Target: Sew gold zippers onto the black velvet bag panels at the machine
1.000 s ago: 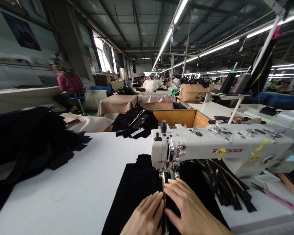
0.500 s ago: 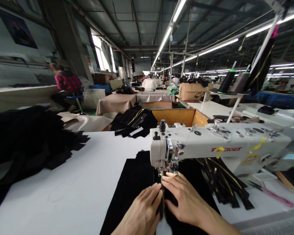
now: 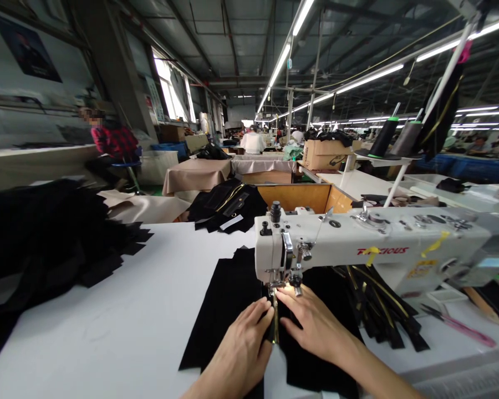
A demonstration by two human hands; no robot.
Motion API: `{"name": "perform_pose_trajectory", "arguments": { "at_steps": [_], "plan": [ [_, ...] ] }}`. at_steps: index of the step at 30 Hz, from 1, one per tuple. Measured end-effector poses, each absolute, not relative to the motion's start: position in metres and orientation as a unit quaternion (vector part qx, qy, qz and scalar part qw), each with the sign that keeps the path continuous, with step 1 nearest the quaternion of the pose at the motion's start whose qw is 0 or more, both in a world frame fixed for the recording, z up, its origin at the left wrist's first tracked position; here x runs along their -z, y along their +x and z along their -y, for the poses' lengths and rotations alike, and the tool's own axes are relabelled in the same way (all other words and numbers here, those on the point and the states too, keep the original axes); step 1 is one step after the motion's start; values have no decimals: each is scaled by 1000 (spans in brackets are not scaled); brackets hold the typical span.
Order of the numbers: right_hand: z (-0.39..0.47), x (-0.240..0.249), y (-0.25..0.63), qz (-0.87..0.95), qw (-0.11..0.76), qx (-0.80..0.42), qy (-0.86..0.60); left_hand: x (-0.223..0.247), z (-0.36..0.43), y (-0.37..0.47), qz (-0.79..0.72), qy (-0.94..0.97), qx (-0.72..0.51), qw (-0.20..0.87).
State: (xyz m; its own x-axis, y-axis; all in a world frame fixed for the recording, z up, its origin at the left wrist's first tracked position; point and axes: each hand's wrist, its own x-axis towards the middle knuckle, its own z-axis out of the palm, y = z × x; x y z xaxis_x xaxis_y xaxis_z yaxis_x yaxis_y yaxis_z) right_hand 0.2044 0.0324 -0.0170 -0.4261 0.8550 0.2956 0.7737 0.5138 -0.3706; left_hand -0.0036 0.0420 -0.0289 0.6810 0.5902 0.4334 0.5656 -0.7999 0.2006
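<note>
Black fabric [image 3: 220,293] lies beneath the head of a white sewing machine [image 3: 336,238]. A zipper with gold teeth [image 3: 275,324] runs along it, up to the presser foot [image 3: 276,285]. My left hand [image 3: 245,341] rests flat on the fabric just left of the zipper, fingers stretched towards the foot. On the other side, my right hand [image 3: 314,321] lies with fingers extended, its fingertips close to the foot and partly hidden by it. Both hands press on the cloth without grasping it.
Several zipper strips [image 3: 382,310] lie right of the machine, near pink-handled snips [image 3: 461,327]. A large stack of black pieces [image 3: 58,238] covers the table's left side. More black pieces with a gold zipper [image 3: 230,208] lie behind. Thread cones [image 3: 385,138] stand at right.
The black fabric and zipper have slid forward under the machine, so the fabric's near edges now show. Both hands have moved slightly forward with it.
</note>
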Motion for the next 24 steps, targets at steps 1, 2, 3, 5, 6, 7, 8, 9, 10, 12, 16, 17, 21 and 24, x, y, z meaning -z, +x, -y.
{"name": "perform_pose_trajectory", "arguments": {
  "at_steps": [1,2,3,5,6,7,8,9,10,12,16,17,21,24],
  "plan": [
    [-28,17,203,836,235,-89,-488,31,-38,-5,-322,913,-250,17],
    [-22,16,201,832,247,-91,-488,33,-34,-6,-326,911,-253,10],
    [-16,15,199,830,261,-96,-483,36,-30,-8,-328,910,-254,3],
    [-5,15,195,834,284,-111,-460,39,-22,-12,-322,911,-256,-13],
    [0,16,193,838,290,-117,-448,40,-19,-13,-317,914,-254,-20],
    [4,17,192,842,293,-121,-436,42,-16,-15,-313,916,-249,-24],
    [7,19,192,847,293,-122,-427,43,-15,-17,-308,918,-246,-28],
    [9,20,192,851,290,-119,-421,44,-14,-18,-303,920,-245,-31],
    [10,22,193,855,287,-113,-418,46,-14,-20,-298,922,-247,-32],
    [10,26,196,861,280,-98,-413,48,-17,-23,-289,922,-256,-32],
    [9,28,200,868,269,-82,-410,47,-23,-28,-269,931,-245,-26],
    [9,28,201,869,267,-79,-408,47,-24,-29,-263,935,-237,-25],
    [10,29,200,872,278,-59,-398,42,-27,-29,-237,948,-213,-13],
    [9,31,199,870,298,-43,-390,35,-29,-28,-220,951,-218,4]
  ]
}}
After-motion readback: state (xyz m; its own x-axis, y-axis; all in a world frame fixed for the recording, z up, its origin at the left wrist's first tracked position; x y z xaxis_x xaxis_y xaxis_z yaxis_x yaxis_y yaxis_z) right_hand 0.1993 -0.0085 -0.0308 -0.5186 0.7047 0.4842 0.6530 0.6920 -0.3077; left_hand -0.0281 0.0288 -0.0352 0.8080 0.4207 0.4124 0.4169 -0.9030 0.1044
